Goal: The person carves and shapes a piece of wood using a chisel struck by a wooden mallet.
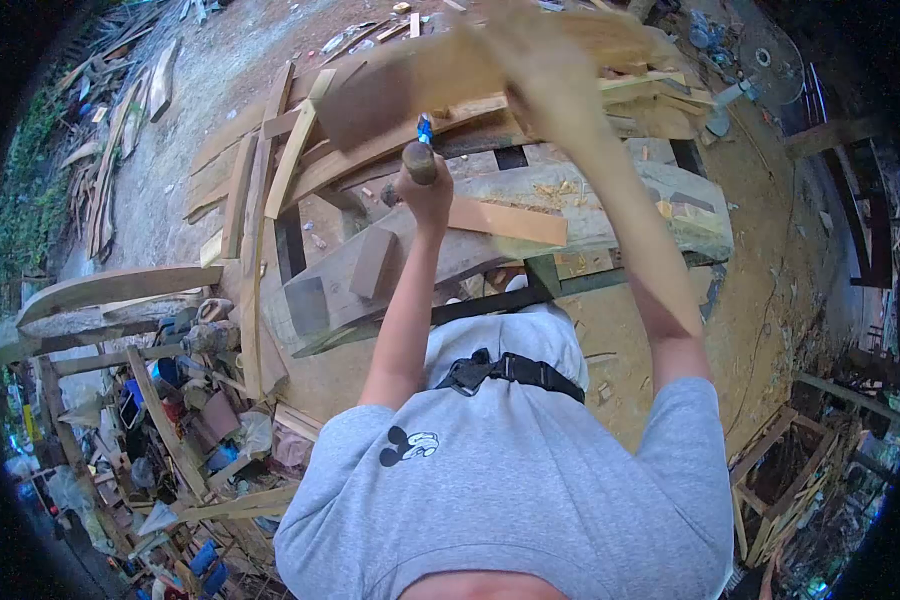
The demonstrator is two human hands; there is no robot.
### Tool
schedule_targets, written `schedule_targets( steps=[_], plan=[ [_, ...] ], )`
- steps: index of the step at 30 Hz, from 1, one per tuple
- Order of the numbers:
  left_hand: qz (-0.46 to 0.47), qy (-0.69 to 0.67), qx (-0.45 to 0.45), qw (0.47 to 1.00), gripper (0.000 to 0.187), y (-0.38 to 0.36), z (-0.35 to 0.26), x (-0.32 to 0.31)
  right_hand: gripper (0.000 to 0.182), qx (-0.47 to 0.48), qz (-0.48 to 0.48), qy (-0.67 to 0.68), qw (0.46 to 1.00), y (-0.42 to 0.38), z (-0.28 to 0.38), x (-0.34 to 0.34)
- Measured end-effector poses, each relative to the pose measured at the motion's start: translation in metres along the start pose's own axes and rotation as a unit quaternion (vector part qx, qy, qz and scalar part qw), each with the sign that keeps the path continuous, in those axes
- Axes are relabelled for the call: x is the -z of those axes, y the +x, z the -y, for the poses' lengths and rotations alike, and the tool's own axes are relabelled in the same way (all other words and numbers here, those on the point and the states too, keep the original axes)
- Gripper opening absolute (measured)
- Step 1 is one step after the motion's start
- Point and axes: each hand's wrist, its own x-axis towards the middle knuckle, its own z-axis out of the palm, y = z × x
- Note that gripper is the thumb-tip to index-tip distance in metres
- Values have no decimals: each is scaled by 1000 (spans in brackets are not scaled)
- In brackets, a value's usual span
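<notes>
From head height we look steeply down and forward, the grey shirt [510, 480] close at bottom centre, the hands [428, 195] farther off, upper centre.

My left hand [429, 203] grips a round-ended brown wooden handle [419, 163]; my right hand [542, 82] blurs over long brown boards [372, 108].

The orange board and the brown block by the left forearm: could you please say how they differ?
The orange board is longer; the brown block is shorter. The board is brighter, the block duller. The board lies roughly crosswise in the picture, whereas the block slants more up and down. Both look like straight-edged wood, resting on the wide plank.
</notes>
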Motion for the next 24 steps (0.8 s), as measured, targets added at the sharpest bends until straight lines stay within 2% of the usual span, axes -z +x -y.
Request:
schedule_targets(
  steps=[1,2,3,4,5,6,7,8,9,10,11,12,13,14,15,16,17,18,19,20,21,22,23,24],
  plan=[
    [-3,1,0,1000,20,3,-2,1,56,-127,23,45,991,4,-3,8],
    [-1,-1,15,1000,20,4,-5,2,49,-178,-136,159,961,8,-6,4],
    [1,-2,30,1000,20,5,-8,2,49,-175,-134,161,962,10,-1,4],
    [-6,-15,46,999,20,6,-9,2,52,-278,-179,324,887,10,10,4],
    [-7,-14,45,999,20,5,-4,2,56,-371,-216,471,770,7,18,3],
    [-7,-12,33,999,19,5,4,1,57,-334,-89,421,839,-11,22,-7],
    [-8,-13,19,1000,17,7,4,0,57,-331,-91,420,840,-20,22,-15],
    [-9,-16,18,1000,17,10,5,-2,58,-91,-48,213,972,-26,19,-24],
    [-52,-14,-39,998,15,15,3,-2,59,159,0,-20,987,-28,17,-28],
    [-100,-11,-93,991,12,19,1,-3,61,128,28,-75,989,-27,10,-33],
    [-103,-9,-91,990,12,17,5,0,61,130,29,-73,988,-28,5,-35],
    [-68,-1,-10,998,14,12,15,4,62,22,-63,15,998,-23,2,-31],
    [-34,5,70,997,17,12,17,5,64,-86,-155,100,979,-10,0,-21],
    [-35,5,71,997,17,12,20,5,63,-215,-188,217,934,-2,6,-9],
    [-30,7,64,997,17,12,17,5,63,-214,-185,218,934,4,13,-5],
    [-24,9,57,998,18,10,14,4,65,-316,-215,406,830,7,21,-3],
    [-17,11,48,999,18,10,10,4,66,-402,-235,569,678,8,24,-2],
    [-15,11,47,999,18,11,5,2,67,-336,-147,475,800,-8,26,-15],
    [-35,-15,47,998,19,12,0,-2,67,-336,-150,473,800,-17,26,-24],
    [-54,-41,48,997,20,11,-4,-4,62,-104,-97,253,957,-26,26,-33],
    [-51,-42,47,997,20,11,0,-7,56,141,-29,0,990,-24,26,-31],
    [-97,-73,37,992,20,14,6,-9,44,141,-17,-37,989,-19,17,-29],
    [-149,-106,25,983,20,18,13,-10,44,145,-19,-36,989,-13,7,-25],
    [-22,30,67,997,17,17,6,11,58,68,-45,-3,997,-11,1,-19]
  ],
)
